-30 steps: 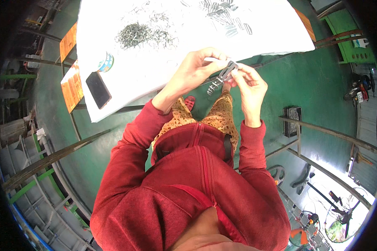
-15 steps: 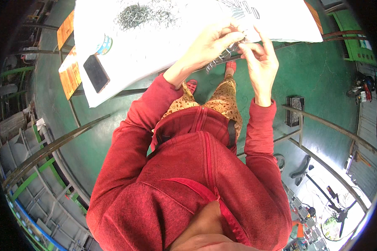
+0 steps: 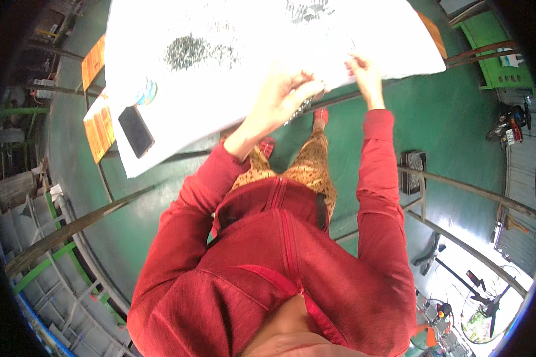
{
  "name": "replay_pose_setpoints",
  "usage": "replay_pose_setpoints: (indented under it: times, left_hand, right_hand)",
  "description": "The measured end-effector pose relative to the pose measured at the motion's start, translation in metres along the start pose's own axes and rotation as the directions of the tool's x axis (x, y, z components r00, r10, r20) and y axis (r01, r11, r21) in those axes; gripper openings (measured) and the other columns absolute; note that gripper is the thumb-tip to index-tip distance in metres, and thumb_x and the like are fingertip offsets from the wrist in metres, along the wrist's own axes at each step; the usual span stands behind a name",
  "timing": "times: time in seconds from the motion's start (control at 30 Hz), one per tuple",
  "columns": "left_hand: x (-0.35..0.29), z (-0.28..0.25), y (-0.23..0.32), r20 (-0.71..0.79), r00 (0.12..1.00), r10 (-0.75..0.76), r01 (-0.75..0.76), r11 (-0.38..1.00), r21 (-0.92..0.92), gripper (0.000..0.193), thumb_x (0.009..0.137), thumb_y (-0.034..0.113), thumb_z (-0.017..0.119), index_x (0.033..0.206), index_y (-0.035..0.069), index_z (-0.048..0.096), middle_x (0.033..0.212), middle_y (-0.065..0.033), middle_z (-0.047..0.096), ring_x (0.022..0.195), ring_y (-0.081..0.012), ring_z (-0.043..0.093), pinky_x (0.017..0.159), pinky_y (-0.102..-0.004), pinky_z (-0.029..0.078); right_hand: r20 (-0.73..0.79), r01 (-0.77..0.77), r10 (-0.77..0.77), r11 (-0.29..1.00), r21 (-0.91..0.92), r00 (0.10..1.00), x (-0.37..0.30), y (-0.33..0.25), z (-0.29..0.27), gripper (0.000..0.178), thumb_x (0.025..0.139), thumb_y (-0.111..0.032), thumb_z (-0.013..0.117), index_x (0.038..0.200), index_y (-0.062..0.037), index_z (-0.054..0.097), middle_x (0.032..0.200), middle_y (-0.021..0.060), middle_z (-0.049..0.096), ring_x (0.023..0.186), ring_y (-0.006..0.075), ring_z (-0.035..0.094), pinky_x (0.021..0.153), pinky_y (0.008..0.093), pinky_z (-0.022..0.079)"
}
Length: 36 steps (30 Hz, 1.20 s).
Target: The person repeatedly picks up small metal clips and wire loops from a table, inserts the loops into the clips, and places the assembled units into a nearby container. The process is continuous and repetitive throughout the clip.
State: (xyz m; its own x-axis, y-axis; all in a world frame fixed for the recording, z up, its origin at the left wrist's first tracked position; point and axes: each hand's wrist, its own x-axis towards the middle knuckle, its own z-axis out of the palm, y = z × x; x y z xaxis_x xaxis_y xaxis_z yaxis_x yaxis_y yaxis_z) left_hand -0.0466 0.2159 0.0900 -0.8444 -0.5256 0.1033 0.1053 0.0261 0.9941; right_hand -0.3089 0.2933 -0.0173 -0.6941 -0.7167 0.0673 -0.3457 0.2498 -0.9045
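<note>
Over the table's near edge, my left hand [image 3: 283, 98] is closed in a pinch on a chain of small metal links [image 3: 298, 113], which hangs down below the fingers. Its upper end is hidden by the hand. To the right and apart from it, my right hand [image 3: 366, 77] reaches over the white table covering [image 3: 220, 101], its thumb and fingertips together. Glare washes out those fingertips, so whatever they hold cannot be made out. A loose pile of small dark wire-like pieces [image 3: 187, 52] lies beyond my left hand, and a second dark pile [image 3: 309, 9] is at the far edge of view.
A dark phone [image 3: 136, 131] lies at the table's left corner, beside a round blue-and-white container [image 3: 146, 92]. Wooden boards [image 3: 100, 122] jut out on the left. Metal rails [image 3: 467, 187] run at both my sides, and a black box [image 3: 413, 172] stands on the green floor.
My right hand has come away from the left hand and the chain, and is over the table. My left hand has shifted slightly left, still holding the chain. The whole view has tilted a little.
</note>
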Motion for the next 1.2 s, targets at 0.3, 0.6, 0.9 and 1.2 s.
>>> replay_pose_setpoints:
  times: [0.3,0.6,0.9,1.2]
  left_hand:
    - [-0.011,0.003,-0.025,0.017,1.000,-0.015,0.017,0.997,-0.079,0.012,0.090,0.005,0.053,0.099,-0.001,0.059,0.095,-0.0080,0.064,0.091,-0.0138,0.059,0.082,-0.0296,0.046]
    - [-0.018,0.007,-0.026,0.063,0.997,0.036,-0.025,0.988,-0.155,0.005,0.091,0.004,0.052,0.096,0.001,0.052,0.095,-0.0074,0.063,0.086,-0.0101,0.055,0.080,-0.0255,0.044]
    - [-0.016,0.010,-0.039,0.017,0.999,0.035,-0.031,0.979,-0.201,0.009,0.091,0.009,0.055,0.094,0.001,0.056,0.092,-0.0041,0.063,0.082,-0.0086,0.054,0.077,-0.0242,0.045]
    - [-0.008,0.013,-0.058,-0.051,0.999,0.008,-0.022,0.961,-0.274,0.011,0.089,0.007,0.057,0.096,0.003,0.050,0.094,-0.0059,0.061,0.089,-0.0118,0.058,0.080,-0.0264,0.047]
  right_hand:
    - [-0.101,0.102,-0.170,0.871,-0.480,0.980,0.039,-0.005,0.043,0.028,0.074,-0.018,0.069,0.099,-0.0069,0.066,0.085,0.0157,0.062,0.079,0.0324,0.059,0.077,0.0392,0.049]
    - [0.223,0.364,-0.288,0.746,-0.557,0.931,0.061,0.001,0.036,0.032,0.061,-0.005,0.075,0.092,-0.0067,0.066,0.094,0.0170,0.059,0.090,0.0362,0.056,0.079,0.0423,0.046]
    - [0.147,-0.243,0.203,0.904,0.352,0.968,-0.001,-0.017,0.025,0.015,0.081,-0.008,0.066,0.089,0.0050,0.064,0.076,0.0079,0.064,0.061,0.0130,0.060,0.054,0.0246,0.048]
    - [-0.034,0.028,-0.015,0.911,0.412,0.999,-0.108,-0.116,0.034,0.020,0.081,0.003,0.064,0.100,0.0076,0.061,0.084,0.0099,0.065,0.069,0.0113,0.060,0.061,0.0227,0.051]
